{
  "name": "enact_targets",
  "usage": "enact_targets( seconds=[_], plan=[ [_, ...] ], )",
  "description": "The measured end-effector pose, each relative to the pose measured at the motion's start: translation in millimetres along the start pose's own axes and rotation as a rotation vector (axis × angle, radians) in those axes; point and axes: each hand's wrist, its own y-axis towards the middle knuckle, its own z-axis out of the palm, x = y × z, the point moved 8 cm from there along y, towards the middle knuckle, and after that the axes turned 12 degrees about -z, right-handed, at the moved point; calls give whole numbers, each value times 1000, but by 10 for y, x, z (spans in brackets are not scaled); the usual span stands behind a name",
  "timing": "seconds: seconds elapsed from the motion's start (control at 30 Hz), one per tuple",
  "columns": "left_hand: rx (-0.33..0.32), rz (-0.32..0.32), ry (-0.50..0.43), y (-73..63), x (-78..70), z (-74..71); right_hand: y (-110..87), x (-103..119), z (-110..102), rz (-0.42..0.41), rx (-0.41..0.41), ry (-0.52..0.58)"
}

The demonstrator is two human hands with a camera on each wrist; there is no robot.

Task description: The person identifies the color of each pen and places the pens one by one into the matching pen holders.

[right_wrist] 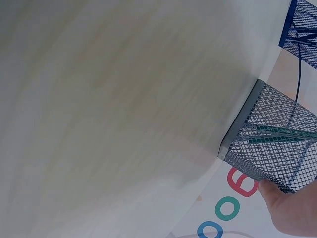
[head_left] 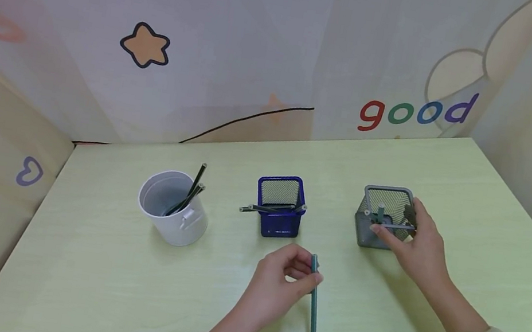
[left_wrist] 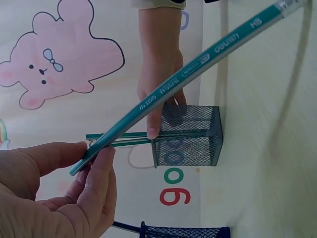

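My left hand pinches a green pencil near one end between thumb and fingers. Printed lettering and a metal ferrule show on this pencil in the left wrist view. Farther right, my right hand grips the grey mesh pen holder, thumb across the front and fingers at the right side. A few green pencils stand inside that holder and stick out of its mouth. In the right wrist view the mesh wall shows, with part of the hand beside it.
A blue mesh pen holder stands mid-table with dark pencils across its mouth. Left of it is a white bucket holding several dark pencils. A printed curtain hangs behind the table.
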Motion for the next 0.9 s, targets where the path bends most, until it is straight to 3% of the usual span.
enact_targets(
  seconds=[0.23,0.43,0.67,0.9],
  plan=[
    [-39,68,5,-56,-85,-41,-4,5,2,5,7,-4],
    [-40,84,-49,-132,-153,-54,-5,9,0,3,4,0],
    [-131,115,-101,-166,-189,-135,-3,2,2,5,6,0],
    [-173,197,-198,-167,-222,-185,-4,-1,0,-3,-1,-2]
  ],
)
